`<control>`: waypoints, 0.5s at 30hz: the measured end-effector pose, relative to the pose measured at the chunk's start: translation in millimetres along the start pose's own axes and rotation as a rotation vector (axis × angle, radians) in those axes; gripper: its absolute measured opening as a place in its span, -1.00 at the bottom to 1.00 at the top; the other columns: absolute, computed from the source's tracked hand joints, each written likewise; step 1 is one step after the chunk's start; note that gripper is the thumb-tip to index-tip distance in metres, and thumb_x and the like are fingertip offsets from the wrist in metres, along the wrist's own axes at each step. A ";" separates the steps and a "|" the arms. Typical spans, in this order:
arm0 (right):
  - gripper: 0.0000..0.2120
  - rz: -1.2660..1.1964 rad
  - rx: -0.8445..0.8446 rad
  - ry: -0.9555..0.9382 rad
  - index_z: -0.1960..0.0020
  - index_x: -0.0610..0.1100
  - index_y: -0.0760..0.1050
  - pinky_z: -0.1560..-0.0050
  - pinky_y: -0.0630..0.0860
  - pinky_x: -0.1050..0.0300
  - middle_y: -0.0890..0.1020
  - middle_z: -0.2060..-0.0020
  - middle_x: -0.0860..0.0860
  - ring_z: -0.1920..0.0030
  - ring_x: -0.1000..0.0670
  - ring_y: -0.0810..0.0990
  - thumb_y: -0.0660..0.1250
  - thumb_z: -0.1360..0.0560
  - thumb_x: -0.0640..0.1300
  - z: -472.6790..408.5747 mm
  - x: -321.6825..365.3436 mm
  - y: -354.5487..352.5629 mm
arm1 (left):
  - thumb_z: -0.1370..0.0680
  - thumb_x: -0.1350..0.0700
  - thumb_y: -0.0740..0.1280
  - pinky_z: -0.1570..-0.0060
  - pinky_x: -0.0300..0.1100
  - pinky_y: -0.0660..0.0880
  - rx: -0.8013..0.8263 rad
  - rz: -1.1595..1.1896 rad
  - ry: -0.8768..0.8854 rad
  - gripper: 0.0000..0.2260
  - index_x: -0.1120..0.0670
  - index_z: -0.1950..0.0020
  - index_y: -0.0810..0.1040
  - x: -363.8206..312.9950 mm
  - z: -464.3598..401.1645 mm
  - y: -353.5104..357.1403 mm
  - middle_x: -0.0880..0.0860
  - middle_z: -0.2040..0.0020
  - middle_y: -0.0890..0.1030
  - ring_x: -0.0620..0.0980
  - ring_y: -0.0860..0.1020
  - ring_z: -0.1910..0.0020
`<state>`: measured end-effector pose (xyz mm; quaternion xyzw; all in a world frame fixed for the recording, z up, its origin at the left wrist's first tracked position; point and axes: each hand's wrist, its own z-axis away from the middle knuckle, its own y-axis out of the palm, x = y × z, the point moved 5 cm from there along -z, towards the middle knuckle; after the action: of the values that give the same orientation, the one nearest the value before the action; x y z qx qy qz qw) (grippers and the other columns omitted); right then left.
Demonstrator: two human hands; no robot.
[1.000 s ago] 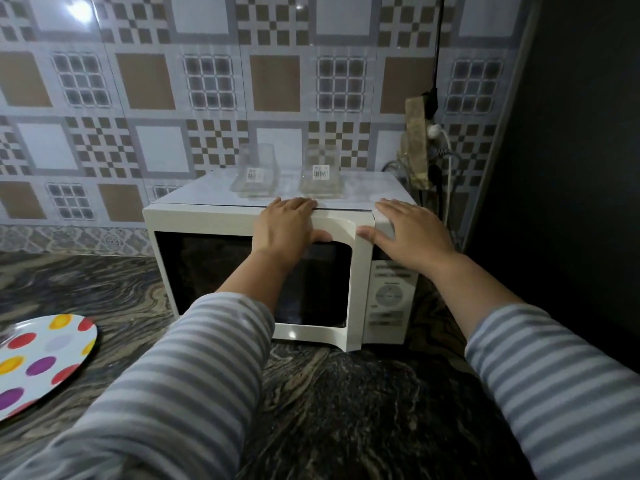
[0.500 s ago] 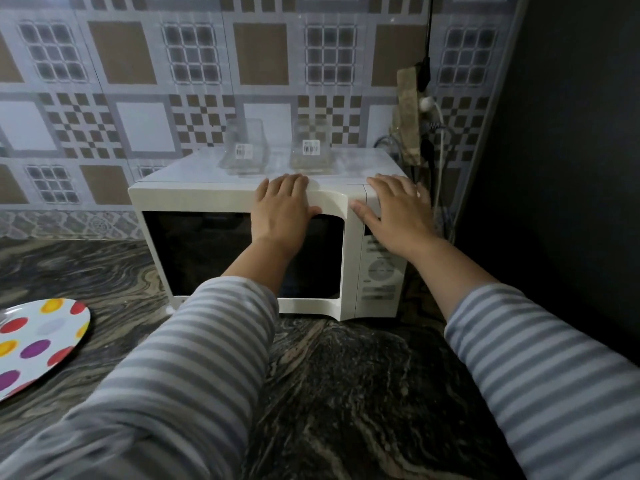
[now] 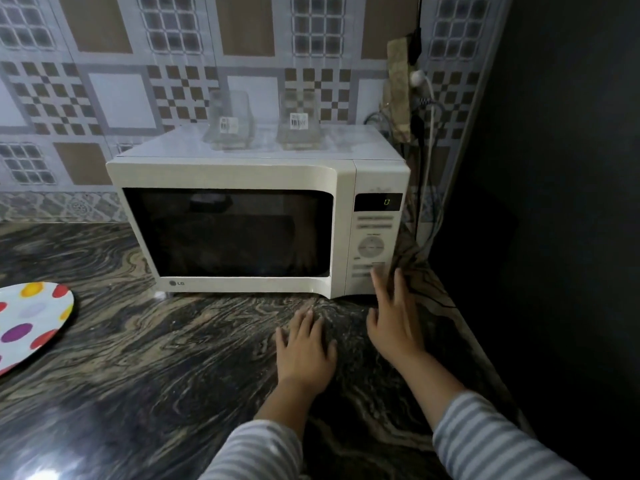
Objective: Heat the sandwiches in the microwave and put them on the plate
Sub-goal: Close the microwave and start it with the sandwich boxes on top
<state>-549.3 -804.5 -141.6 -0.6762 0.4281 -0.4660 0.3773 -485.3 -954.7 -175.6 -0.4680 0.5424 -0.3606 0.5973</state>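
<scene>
microwave (image 3: 258, 225) fills the middle of the view on the counter (image 3: 145, 358), door shut, its display (image 3: 378, 201) showing a lone 0. nothing can be made out behind the dark door glass, so whether the sandwiches are inside cannot be told; they show nowhere else. with the display at 0 it seems no time is set yet, and the likely slip from here is a wrong button or a start with no time, leaving the food cold or overheated.

plate (image 3: 33, 323), spotted, lies at 9 o'clock, well apart from the microwave and cut off by the left edge. a hot sandwich would have to cross that stretch of counter, where a hurried carry could drop it.

two clear tubs (image 3: 230, 123) sit on the microwave's top at 12 o'clock; a hard pull on the door could jog them.

right hand (image 3: 394, 322), fingers spread and holding nothing, hovers at 4 o'clock, its blurred fingertips just in front of the lowest buttons of the panel (image 3: 372, 245); whether they touch a button is unclear. button labels are too blurred to read.

left hand (image 3: 306, 348), fingers straight and close together, is low over the counter at 5 o'clock, empty; whether it rests on the stone cannot be told.
</scene>
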 end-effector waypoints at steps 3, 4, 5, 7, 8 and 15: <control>-0.35 0.017 0.046 0.005 -0.55 0.16 -0.18 -0.51 0.08 -0.08 -0.16 -0.55 -0.10 -0.54 -0.17 -0.04 0.11 -0.60 -0.06 -1.4 4.2 6.6 | -0.61 -0.20 -0.06 -0.48 0.11 -0.24 0.018 -0.048 0.013 -0.44 -0.04 -0.58 -0.03 0.5 2.6 7.3 -0.05 -0.59 -0.11 -0.08 -0.22 -0.54; -0.35 0.024 0.038 0.014 -0.55 0.16 -0.17 -0.51 0.08 -0.08 -0.14 -0.55 -0.11 -0.54 -0.18 -0.03 0.12 -0.60 -0.06 -2.8 6.0 6.2 | -0.60 -0.20 -0.06 -0.48 0.11 -0.25 0.014 -0.045 0.013 -0.44 -0.05 -0.58 -0.03 1.1 2.4 6.7 -0.05 -0.59 -0.11 -0.09 -0.22 -0.54; -0.35 0.036 0.021 0.021 -0.55 0.16 -0.17 -0.50 0.10 -0.08 -0.11 -0.55 -0.13 -0.53 -0.19 0.00 0.12 -0.60 -0.05 -4.0 7.8 5.3 | -0.60 -0.20 -0.06 -0.49 0.11 -0.25 0.011 -0.038 0.012 -0.44 -0.05 -0.57 -0.02 1.4 2.2 5.8 -0.06 -0.59 -0.10 -0.09 -0.21 -0.54; -0.34 0.065 -0.020 0.026 -0.55 0.16 -0.17 -0.49 0.14 -0.08 -0.06 -0.54 -0.15 -0.51 -0.19 0.06 0.13 -0.59 -0.05 -5.2 10.8 4.3 | -0.60 -0.21 -0.05 -0.49 0.11 -0.25 0.004 -0.025 0.014 -0.44 -0.06 -0.57 -0.01 0.9 2.4 3.9 -0.07 -0.59 -0.10 -0.10 -0.21 -0.54; -0.34 0.075 -0.039 0.026 -0.55 0.16 -0.16 -0.48 0.15 -0.08 -0.04 -0.53 -0.16 -0.50 -0.19 0.08 0.14 -0.59 -0.05 -5.1 11.7 4.2 | -0.60 -0.21 -0.05 -0.49 0.11 -0.25 0.003 -0.019 0.015 -0.44 -0.06 -0.57 -0.01 0.6 2.5 3.4 -0.07 -0.59 -0.09 -0.10 -0.21 -0.54; -0.34 0.016 -0.041 0.032 -0.54 0.19 -0.13 -0.47 0.18 -0.06 -0.02 -0.54 -0.12 -0.50 -0.16 0.12 0.14 -0.58 -0.12 -3.6 9.3 -1.0 | -0.59 -0.21 -0.02 -0.48 0.12 -0.25 -0.016 0.006 0.010 -0.43 -0.07 -0.56 0.02 -0.5 2.6 2.2 -0.08 -0.58 -0.06 -0.11 -0.19 -0.54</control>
<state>-550.7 -813.1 -136.9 -0.6729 0.4490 -0.4648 0.3600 -483.0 -953.1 -177.6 -0.4694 0.5495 -0.3567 0.5919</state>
